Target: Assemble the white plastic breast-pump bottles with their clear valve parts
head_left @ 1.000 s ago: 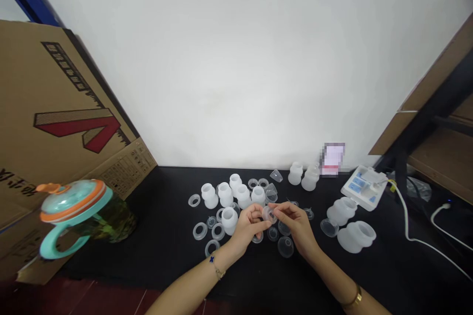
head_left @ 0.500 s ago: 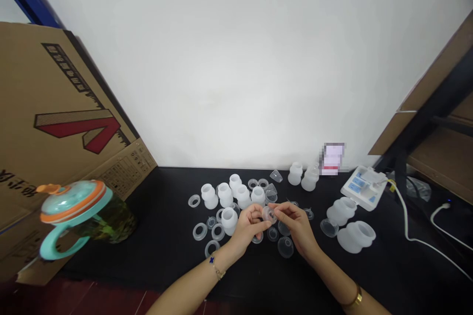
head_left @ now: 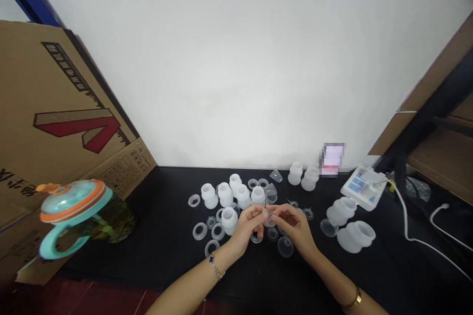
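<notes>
A clear round plastic piece with a ring-like rim [head_left: 269, 218] is pinched between my two hands, partly covered by fingers. My left hand [head_left: 251, 225] grips its left side; my right hand [head_left: 293, 226] closes on its right edge. Just left of my left hand stands a small white bottle [head_left: 229, 221], mouth up. Several more white bottles [head_left: 225, 195] are grouped behind it. Loose translucent rings [head_left: 200, 231] lie to the left. Below the hands, clear dome-shaped pieces [head_left: 286, 247] rest on the black tabletop.
A teal-lidded jug [head_left: 107, 219] stands at left before a cardboard box [head_left: 70, 88]. At right are larger white bottles [head_left: 355, 236] and a white power strip [head_left: 364, 188] with a cable [head_left: 405, 216]. Two white bottles [head_left: 295, 173] stand near the wall beside a blurred pink card [head_left: 332, 158].
My fingers have shifted around the clear piece, which has turned and is now more covered. Both hands stay in nearly the same place.
</notes>
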